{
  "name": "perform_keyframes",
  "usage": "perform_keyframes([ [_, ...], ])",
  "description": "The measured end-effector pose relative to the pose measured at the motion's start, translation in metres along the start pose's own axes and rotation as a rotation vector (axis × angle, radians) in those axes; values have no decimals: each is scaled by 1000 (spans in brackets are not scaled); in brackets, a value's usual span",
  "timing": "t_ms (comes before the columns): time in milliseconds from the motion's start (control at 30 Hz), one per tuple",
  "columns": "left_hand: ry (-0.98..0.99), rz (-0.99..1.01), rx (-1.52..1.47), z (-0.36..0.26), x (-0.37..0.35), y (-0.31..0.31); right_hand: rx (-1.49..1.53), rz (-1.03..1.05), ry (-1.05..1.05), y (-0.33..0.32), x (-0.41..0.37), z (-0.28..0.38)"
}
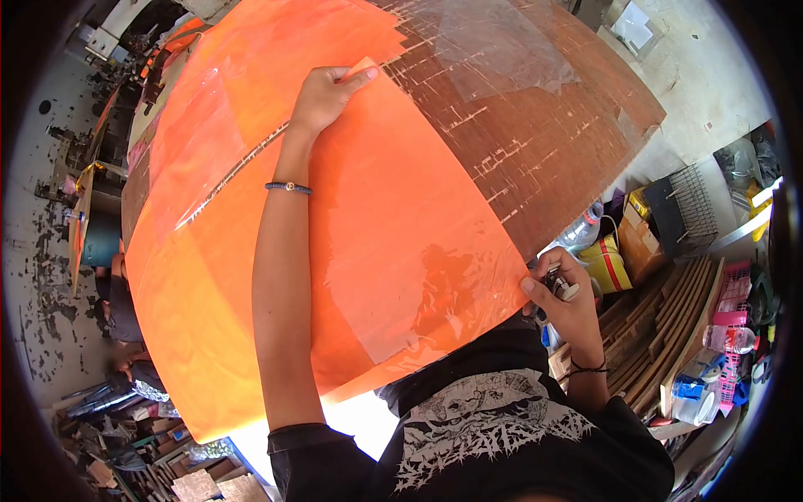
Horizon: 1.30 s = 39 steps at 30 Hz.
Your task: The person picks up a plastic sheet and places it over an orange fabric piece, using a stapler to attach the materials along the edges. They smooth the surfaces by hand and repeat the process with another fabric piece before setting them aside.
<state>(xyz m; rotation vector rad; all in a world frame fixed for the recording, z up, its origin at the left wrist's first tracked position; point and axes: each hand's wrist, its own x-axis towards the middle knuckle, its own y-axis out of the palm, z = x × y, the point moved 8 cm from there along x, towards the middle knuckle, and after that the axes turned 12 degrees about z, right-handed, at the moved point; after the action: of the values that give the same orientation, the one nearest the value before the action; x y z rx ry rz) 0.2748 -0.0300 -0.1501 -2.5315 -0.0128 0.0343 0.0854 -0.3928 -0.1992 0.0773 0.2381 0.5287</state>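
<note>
A glossy orange sheet (393, 192) lies over the big brown worktop (519, 134), whose surface is scored with pale lines. At the sheet's far corner, my left hand (326, 96) is closed, with the edge pinched between thumb and fingers. My right hand (569, 297) is at the near right corner, its thumb against the sheet's edge. Its fingers are wrapped round a small tool with dark and pale parts (554, 283); its kind is hidden by the fingers. More orange sheeting (192, 276) spreads beneath and to the left, with a narrow brown gap showing.
Clear plastic film (502, 50) lies on the far part of the worktop. At right are a plastic bottle (581, 227), a yellow bag (606, 263) and stacked wooden strips (661, 309). Wood offcuts (196, 485) lie at lower left. Another person's arm (119, 284) shows at the left.
</note>
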Motion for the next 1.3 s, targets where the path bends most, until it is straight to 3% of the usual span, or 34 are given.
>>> perform_keyframes([
  [667,32,96,-80,-8,-4,3,-15,-41,-25,-3,5,1],
  [900,-49,101,-10,-3,-4,1,-36,-48,-32,-6,5,-7],
  [1200,-12,61,-7,-9,-7,1,-36,6,-64,-6,7,-5],
  [1300,-95,146,59,2,-2,2,-13,-17,-67,-4,6,-3],
])
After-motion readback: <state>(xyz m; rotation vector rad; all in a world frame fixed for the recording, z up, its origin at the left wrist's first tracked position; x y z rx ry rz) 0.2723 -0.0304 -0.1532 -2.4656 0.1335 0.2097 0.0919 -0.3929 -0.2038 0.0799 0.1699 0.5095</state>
